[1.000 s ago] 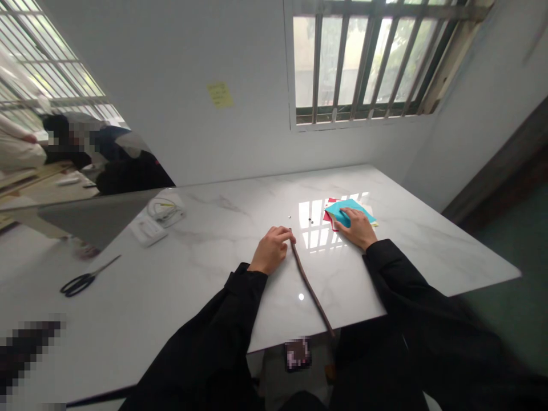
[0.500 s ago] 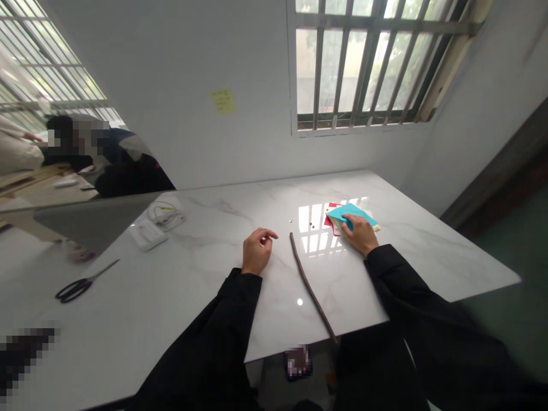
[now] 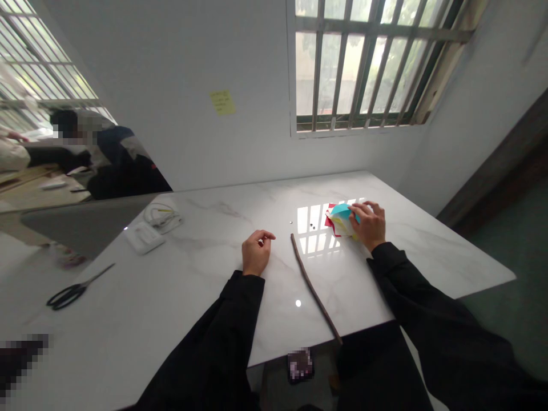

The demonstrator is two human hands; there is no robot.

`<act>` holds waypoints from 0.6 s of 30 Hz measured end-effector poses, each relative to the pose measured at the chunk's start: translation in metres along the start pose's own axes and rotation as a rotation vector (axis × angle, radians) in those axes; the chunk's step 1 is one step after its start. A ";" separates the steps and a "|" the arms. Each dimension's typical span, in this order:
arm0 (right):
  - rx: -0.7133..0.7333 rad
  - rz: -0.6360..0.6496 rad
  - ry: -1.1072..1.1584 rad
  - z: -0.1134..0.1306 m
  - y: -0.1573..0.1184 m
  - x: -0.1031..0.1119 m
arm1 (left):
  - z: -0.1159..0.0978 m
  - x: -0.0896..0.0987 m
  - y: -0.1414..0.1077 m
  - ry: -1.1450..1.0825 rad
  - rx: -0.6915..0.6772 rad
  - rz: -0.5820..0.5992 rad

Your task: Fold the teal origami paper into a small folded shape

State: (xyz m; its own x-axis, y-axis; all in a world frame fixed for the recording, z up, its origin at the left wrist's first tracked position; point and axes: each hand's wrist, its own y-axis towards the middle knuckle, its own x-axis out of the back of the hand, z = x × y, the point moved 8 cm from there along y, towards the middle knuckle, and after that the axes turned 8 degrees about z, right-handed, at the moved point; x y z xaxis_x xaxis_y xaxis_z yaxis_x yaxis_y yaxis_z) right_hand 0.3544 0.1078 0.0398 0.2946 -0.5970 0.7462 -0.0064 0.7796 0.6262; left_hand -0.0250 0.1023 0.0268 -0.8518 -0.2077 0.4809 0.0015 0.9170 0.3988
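On the right half of the white marble-patterned table [image 3: 205, 331], a sheet of blue paper [image 3: 340, 209] is partly covered by the right hand [image 3: 370, 226], and appears to be pinched at its near right side between thumb and fingers, though the grip is partly hidden. Beneath it, red paper [image 3: 328, 221] and white paper [image 3: 343, 226] are left showing. The left hand [image 3: 257, 251] is rested on the table, loosely curled, with nothing seen in it; the brown stick [image 3: 311, 285] just beside it is not touched. Two small dark bits [image 3: 312, 226] are seen between stick and papers.

The step in hand is judged to be the separating of the blue sheet from those below. For that, a light pinch is called for, so that the lower sheets are not dragged along.
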 end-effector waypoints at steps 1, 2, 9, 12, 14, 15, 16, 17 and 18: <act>-0.018 -0.066 0.022 0.003 0.006 0.015 | -0.002 0.001 0.000 0.009 -0.011 -0.006; -0.044 -0.134 0.050 0.008 0.011 0.031 | -0.003 0.002 -0.001 0.015 -0.023 -0.014; -0.234 -0.246 0.697 0.067 0.038 0.062 | 0.002 0.004 0.002 -0.171 0.032 -0.033; -0.290 -0.003 1.049 0.094 0.032 0.001 | 0.016 -0.010 0.005 -0.532 0.175 0.098; -0.367 0.215 1.204 0.109 0.015 -0.046 | 0.021 -0.022 0.005 -0.748 0.271 0.195; -0.422 0.289 1.264 0.115 0.005 -0.065 | 0.022 -0.027 0.004 -0.825 0.307 0.234; -0.459 0.335 1.313 0.120 -0.005 -0.079 | 0.022 -0.032 0.003 -0.879 0.326 0.268; -0.485 0.365 1.337 0.124 -0.014 -0.088 | 0.020 -0.035 0.003 -0.903 0.320 0.297; -0.490 0.389 1.358 0.128 -0.020 -0.094 | 0.017 -0.038 0.003 -0.911 0.298 0.326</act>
State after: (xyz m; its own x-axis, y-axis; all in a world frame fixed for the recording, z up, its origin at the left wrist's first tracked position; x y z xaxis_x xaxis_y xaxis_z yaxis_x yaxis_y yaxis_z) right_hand 0.2045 0.1240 -0.0141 0.9924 0.0696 -0.1015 -0.0592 0.9930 0.1019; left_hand -0.0019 0.1187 -0.0038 -0.9088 0.2929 -0.2973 0.2808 0.9561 0.0837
